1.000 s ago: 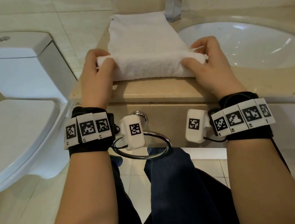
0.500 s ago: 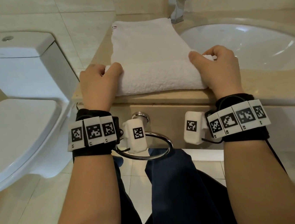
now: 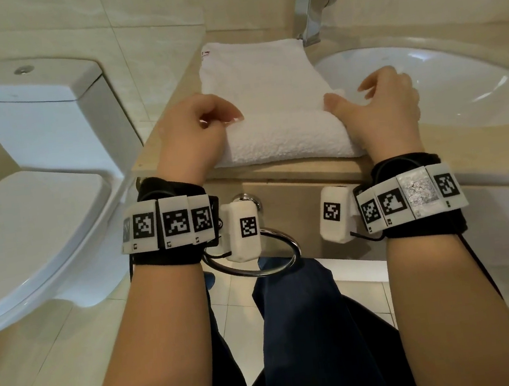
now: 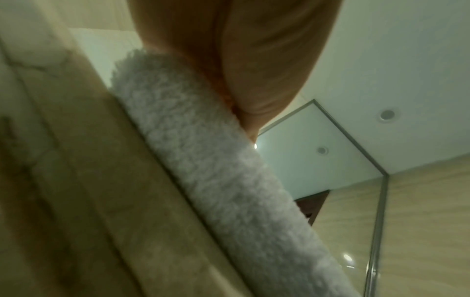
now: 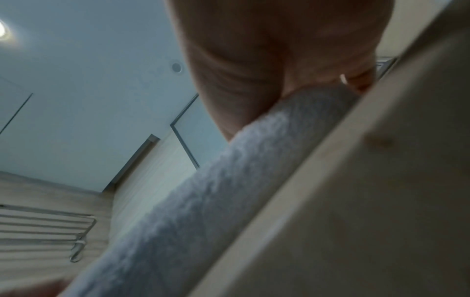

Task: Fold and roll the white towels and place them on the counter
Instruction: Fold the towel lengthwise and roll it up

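Both hands have crept forward with the roll since a second ago: the rolled part is thicker and less flat towel is left beyond it. Now the left hand (image 3: pixel 191 136) sits at the roll's left end, fingers curled with the tips and thumb closed on the top of the towel (image 3: pixel 278 133); the right hand (image 3: pixel 386 108) is at the right end, thumb pressing the roll while the fingers arch, bent and slightly apart, over the end, their tips hidden. The towel lies on the counter (image 3: pixel 276 171) between toilet (image 3: pixel 34 192) and sink (image 3: pixel 444 88), the roll near the front edge, its long axis running left to right between the hands, the unrolled strip stretching away toward the faucet (image 3: pixel 314 5). So the remaining cloth lies straight ahead of both sets of fingers, and neither hand is nearer; the next push probably goes forward, evenly, or the roll will likely skew toward the basin. The head view gives the layout and the length still flat. The wrist views show what it cannot: from below, the roll (image 4: pixel 203 160) rests right along the counter lip with the palm heel against its end, and on the right (image 5: pixel 229 180) likewise, though both are blurred and show no fingertips.
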The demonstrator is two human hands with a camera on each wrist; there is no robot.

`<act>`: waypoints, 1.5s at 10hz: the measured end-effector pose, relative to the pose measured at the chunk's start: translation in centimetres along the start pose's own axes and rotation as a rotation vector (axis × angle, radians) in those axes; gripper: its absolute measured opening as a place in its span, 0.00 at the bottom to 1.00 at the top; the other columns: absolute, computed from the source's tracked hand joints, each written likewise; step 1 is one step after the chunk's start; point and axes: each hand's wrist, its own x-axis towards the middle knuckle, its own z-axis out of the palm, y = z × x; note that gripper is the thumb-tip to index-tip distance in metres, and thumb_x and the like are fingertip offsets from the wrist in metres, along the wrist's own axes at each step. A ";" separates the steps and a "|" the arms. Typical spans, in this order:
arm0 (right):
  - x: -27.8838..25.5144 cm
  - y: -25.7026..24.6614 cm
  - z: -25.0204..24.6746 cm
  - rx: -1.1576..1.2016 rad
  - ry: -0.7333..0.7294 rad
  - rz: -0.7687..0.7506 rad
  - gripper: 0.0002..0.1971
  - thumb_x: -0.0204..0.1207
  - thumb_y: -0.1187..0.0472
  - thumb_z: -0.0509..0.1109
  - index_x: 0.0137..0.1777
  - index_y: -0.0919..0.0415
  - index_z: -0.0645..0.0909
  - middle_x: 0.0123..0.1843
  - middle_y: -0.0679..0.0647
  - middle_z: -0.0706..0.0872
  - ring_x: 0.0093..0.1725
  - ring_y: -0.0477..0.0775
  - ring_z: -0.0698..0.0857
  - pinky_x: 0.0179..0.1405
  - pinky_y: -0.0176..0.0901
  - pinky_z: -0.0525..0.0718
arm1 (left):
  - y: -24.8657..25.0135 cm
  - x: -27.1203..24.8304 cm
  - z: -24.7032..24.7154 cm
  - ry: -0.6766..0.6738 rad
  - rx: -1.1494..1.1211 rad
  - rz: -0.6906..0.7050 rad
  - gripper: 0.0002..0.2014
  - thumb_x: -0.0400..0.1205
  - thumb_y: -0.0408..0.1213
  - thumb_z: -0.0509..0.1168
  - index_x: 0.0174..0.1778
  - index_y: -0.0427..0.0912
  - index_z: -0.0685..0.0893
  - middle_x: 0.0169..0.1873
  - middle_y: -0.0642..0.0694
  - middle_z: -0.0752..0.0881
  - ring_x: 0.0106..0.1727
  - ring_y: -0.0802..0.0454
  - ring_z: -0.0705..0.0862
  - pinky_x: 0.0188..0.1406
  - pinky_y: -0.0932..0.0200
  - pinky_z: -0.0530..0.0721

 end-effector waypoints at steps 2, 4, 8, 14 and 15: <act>-1.8 -2.3 -0.4 0.150 -0.151 -0.417 0.10 0.78 0.48 0.67 0.46 0.54 0.84 0.46 0.48 0.85 0.51 0.48 0.81 0.55 0.38 0.75 | 0.1 -0.1 0.3 0.033 0.120 0.096 0.19 0.73 0.21 0.55 0.43 0.41 0.89 0.44 0.48 0.88 0.48 0.56 0.82 0.55 0.63 0.79; -2.1 -2.3 -0.8 0.182 -0.420 -0.434 0.14 0.73 0.46 0.72 0.44 0.57 0.82 0.51 0.48 0.83 0.55 0.46 0.80 0.57 0.34 0.75 | 0.9 -0.2 0.1 -0.012 0.266 0.088 0.18 0.78 0.32 0.51 0.49 0.46 0.87 0.45 0.54 0.85 0.54 0.52 0.82 0.67 0.50 0.73; -2.4 -2.9 -1.4 -0.018 -0.438 -0.385 0.21 0.66 0.66 0.71 0.59 0.51 0.81 0.53 0.45 0.77 0.56 0.50 0.75 0.56 0.41 0.72 | 2.6 -0.6 0.4 -0.220 0.709 0.189 0.24 0.72 0.44 0.61 0.66 0.47 0.79 0.58 0.47 0.83 0.61 0.45 0.76 0.63 0.52 0.66; 0.6 -5.6 -1.1 -0.036 -0.590 -0.167 0.07 0.54 0.57 0.65 0.33 0.57 0.78 0.48 0.58 0.86 0.49 0.60 0.82 0.47 0.55 0.80 | 3.8 3.8 0.6 -0.274 0.544 -0.148 0.12 0.77 0.33 0.54 0.25 0.43 0.69 0.32 0.42 0.75 0.30 0.47 0.72 0.36 0.57 0.70; 0.9 -5.5 -1.1 -0.043 -0.656 -0.117 0.13 0.58 0.58 0.67 0.45 0.56 0.76 0.50 0.55 0.81 0.45 0.55 0.78 0.40 0.50 0.74 | 4.1 3.9 0.7 -0.352 0.608 -0.201 0.16 0.81 0.35 0.53 0.25 0.44 0.66 0.29 0.45 0.71 0.29 0.48 0.70 0.27 0.60 0.66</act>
